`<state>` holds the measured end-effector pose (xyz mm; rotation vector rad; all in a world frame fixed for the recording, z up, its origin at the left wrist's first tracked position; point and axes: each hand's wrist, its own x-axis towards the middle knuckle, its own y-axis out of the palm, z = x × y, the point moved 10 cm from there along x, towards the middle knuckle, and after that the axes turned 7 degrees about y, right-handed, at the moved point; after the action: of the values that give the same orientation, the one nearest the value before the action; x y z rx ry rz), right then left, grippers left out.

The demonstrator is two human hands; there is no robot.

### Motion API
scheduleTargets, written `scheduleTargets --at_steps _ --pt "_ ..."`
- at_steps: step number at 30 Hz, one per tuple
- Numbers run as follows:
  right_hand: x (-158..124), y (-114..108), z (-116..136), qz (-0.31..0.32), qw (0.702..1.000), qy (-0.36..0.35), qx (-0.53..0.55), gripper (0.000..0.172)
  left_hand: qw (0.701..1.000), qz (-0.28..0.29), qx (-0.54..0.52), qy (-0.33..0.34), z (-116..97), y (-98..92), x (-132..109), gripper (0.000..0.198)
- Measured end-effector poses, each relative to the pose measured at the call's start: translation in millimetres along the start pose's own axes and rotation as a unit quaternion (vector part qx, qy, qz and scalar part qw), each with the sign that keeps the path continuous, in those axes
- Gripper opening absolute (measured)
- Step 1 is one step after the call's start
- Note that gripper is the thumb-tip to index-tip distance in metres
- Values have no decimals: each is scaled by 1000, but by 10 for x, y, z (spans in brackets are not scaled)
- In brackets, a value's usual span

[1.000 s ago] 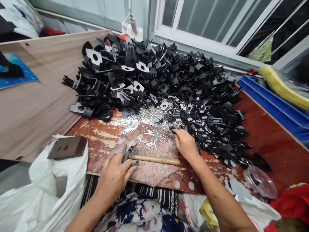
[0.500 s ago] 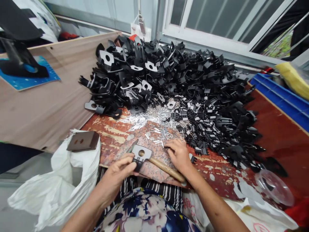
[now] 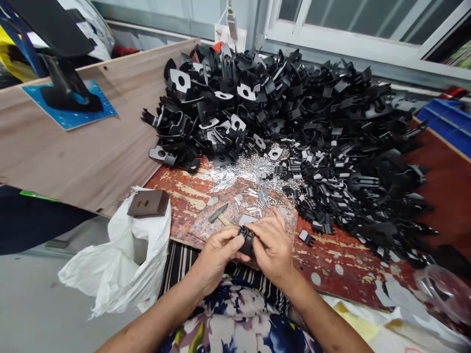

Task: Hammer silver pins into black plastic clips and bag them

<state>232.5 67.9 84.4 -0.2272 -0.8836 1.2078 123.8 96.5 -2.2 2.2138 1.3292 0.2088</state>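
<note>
Pinched in my left hand (image 3: 222,250) is a black plastic bracket part (image 3: 246,243), held upright over the near edge of the work surface. My right hand (image 3: 273,245) has its fingers closed against the part's right side; whether a small pin sits between its fingertips is hidden. Behind the hands lies a hammer (image 3: 219,214), its handle partly covered by them. Loose metal pins (image 3: 253,196) are scattered just beyond. A small black hinge piece (image 3: 306,238) lies to the right of my right hand.
A large heap of black plastic brackets (image 3: 287,98) fills the back, with small black pieces (image 3: 324,196) at right. A brown block (image 3: 149,203) rests on a white sack (image 3: 121,264) at left. A wooden board (image 3: 121,147), blue crate (image 3: 447,122) and clear plastic bowl (image 3: 445,289) surround the area.
My right hand has left the loose pins and come back to the bracket part. My left hand has brought the part rightward and turned it. The view has shifted left.
</note>
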Motion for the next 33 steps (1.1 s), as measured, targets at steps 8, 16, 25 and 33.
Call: scheduleTargets --at_steps 8,16,25,33 --pt "-151 219 -93 134 969 84 190 33 993 18 117 28 -117 -177 -5 30" --pt "508 40 -910 124 961 156 -194 23 992 -33 119 -8 37 -456 -87 28" --pt "552 36 -1233 81 974 181 -110 12 995 -45 86 -34 45 -407 -149 35" --pt "253 -58 -1328 61 948 274 152 36 996 -28 70 -54 129 -274 -47 35"
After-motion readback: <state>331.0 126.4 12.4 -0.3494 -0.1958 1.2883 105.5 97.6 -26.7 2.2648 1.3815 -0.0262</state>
